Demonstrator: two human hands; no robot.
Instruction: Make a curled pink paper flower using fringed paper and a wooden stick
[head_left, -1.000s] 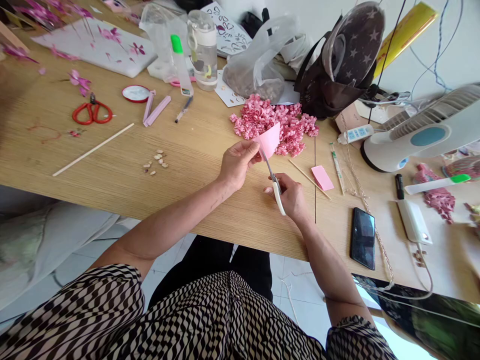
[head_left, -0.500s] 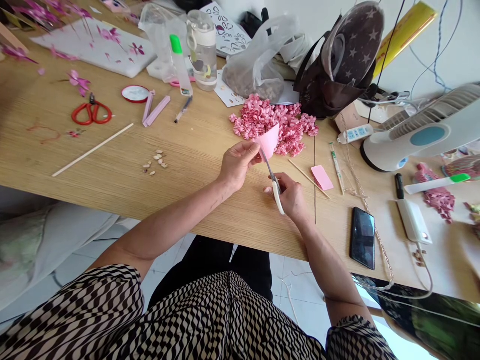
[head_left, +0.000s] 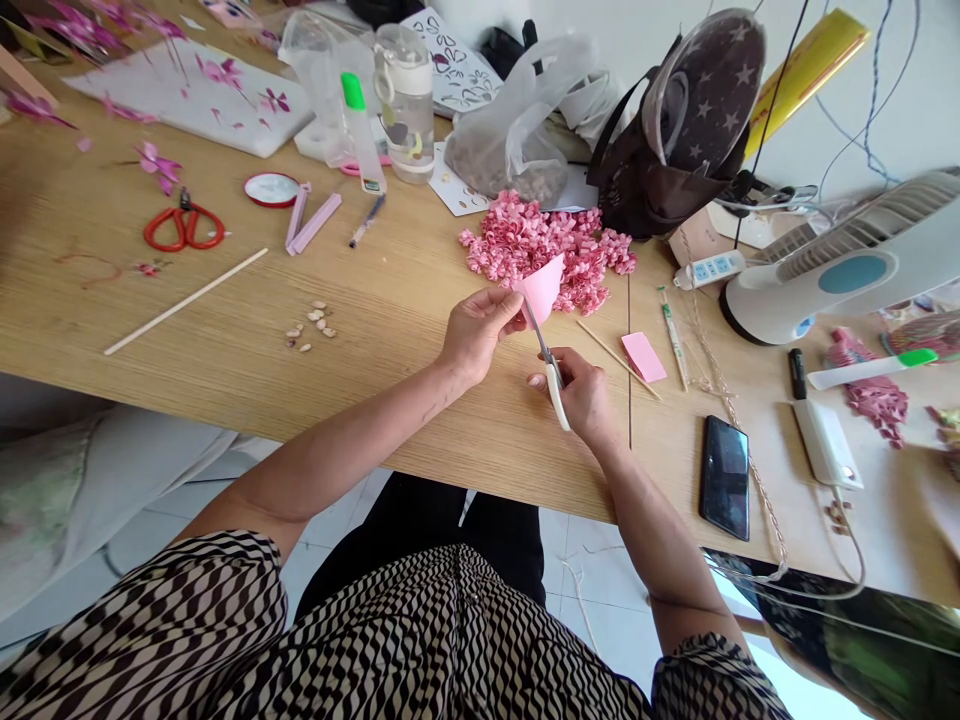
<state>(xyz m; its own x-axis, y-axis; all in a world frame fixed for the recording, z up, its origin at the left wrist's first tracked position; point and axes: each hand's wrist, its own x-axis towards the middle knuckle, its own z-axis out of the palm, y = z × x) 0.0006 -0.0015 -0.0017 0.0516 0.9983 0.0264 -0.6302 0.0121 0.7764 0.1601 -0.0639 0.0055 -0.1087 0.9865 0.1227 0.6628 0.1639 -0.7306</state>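
Observation:
My left hand [head_left: 477, 335] pinches a small piece of pink paper [head_left: 541, 290] between thumb and fingers, just in front of a heap of curled pink paper pieces [head_left: 544, 255]. My right hand [head_left: 577, 395] grips white-handled scissors [head_left: 551, 372], whose thin metal blades [head_left: 535, 330] reach up to the paper's lower edge. The blade tips are hidden behind the paper. A small pink paper square [head_left: 643, 357] lies on the table to the right of my right hand, beside a thin wooden stick [head_left: 619, 360].
The light wooden table [head_left: 225, 300] holds red-handled scissors [head_left: 184, 228], pale seeds [head_left: 311, 328], a long stick [head_left: 186, 300], a phone [head_left: 726, 477] and a water bottle [head_left: 405, 105]. A fan [head_left: 847, 270] and a star-patterned bag [head_left: 694, 120] stand at the back right.
The pink paper has turned slightly in my left hand, and its top edge now tilts differently. The scissors stay at its lower edge. The view has shifted very little.

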